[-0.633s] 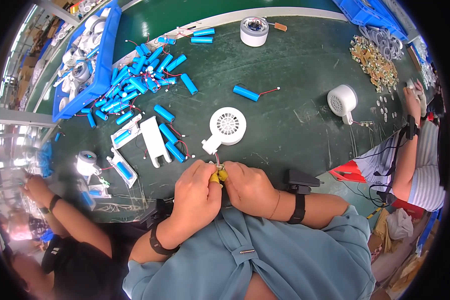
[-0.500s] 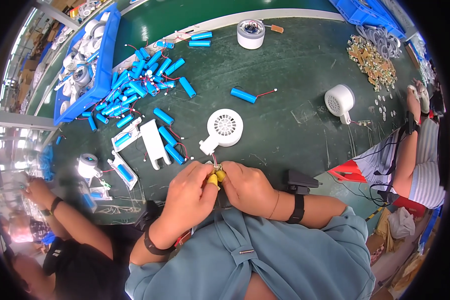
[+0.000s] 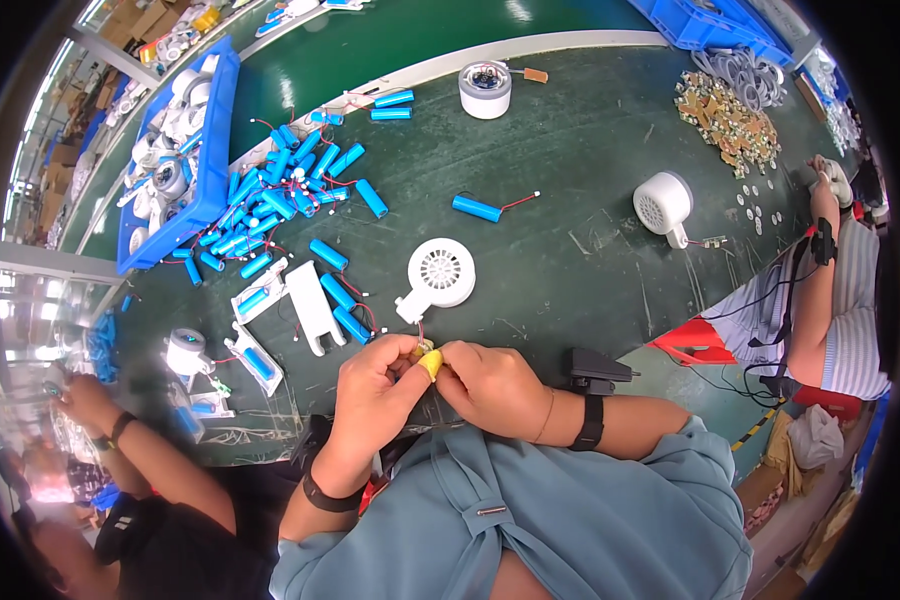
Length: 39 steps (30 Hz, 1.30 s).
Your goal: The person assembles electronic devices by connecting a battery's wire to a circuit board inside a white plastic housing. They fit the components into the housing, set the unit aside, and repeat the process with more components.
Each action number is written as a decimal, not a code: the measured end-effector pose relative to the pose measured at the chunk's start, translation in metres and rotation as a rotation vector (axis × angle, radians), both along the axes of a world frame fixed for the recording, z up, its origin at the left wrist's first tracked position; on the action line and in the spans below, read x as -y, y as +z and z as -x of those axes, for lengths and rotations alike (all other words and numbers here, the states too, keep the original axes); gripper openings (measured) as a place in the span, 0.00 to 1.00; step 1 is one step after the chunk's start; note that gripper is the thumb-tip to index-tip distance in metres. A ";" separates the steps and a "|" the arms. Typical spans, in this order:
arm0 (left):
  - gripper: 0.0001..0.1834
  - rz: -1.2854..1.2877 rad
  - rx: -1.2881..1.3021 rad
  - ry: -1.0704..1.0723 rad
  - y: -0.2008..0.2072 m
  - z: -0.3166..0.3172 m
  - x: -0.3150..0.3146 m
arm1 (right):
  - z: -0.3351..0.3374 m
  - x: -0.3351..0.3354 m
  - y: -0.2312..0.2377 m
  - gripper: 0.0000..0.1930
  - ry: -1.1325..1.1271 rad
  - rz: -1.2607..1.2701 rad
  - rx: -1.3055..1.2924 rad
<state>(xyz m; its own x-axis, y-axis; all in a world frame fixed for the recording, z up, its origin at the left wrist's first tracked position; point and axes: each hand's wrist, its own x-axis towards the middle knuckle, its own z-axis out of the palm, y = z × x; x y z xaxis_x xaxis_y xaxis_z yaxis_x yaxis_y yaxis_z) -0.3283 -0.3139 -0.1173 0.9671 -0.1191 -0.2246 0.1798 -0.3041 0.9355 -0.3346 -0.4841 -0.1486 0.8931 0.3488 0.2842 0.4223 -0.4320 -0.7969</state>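
Note:
Near the table's front edge, my left hand [image 3: 378,388] and my right hand [image 3: 495,388] meet, fingers closed in a pinch. Between the fingertips is a small circuit board [image 3: 423,346], mostly covered by them. Yellow finger cots [image 3: 430,364] cover the fingertips where the hands meet. Thin wires run from the board up to the short arm of a round white fan head [image 3: 442,272], which lies grille-up just beyond my hands. Left of it sit a white plastic shell [image 3: 316,308] and several blue battery cells [image 3: 351,324] with leads.
A heap of blue batteries [image 3: 270,205] lies beside a blue bin [image 3: 213,150] of white parts. Other fan heads stand at the back [image 3: 485,92] and right [image 3: 662,203]. Circuit boards [image 3: 727,122] are piled far right. Co-workers' arms [image 3: 165,470] reach in at both sides.
The view has shifted slightly, so the table's things sit a little lower and further left. My fingers have changed their hold around the board, and the left thumb now covers more of it.

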 end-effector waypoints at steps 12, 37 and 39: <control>0.07 -0.005 -0.087 0.014 0.008 -0.003 -0.008 | -0.020 0.021 0.029 0.27 -0.241 -0.040 -0.273; 0.17 0.573 -0.284 -0.228 0.021 0.006 -0.035 | -0.028 0.019 0.032 0.37 -0.223 -0.199 0.134; 0.18 0.562 -0.293 -0.221 0.020 0.007 -0.035 | -0.028 0.019 0.031 0.37 -0.236 -0.184 0.139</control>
<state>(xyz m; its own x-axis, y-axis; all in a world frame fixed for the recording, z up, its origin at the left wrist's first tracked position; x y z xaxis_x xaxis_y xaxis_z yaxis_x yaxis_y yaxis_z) -0.3351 -0.2793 -0.0968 0.8150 -0.4830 -0.3201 0.4399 0.1563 0.8843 -0.3069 -0.5030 -0.1175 0.8914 0.0688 0.4480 0.4380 -0.3848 -0.8125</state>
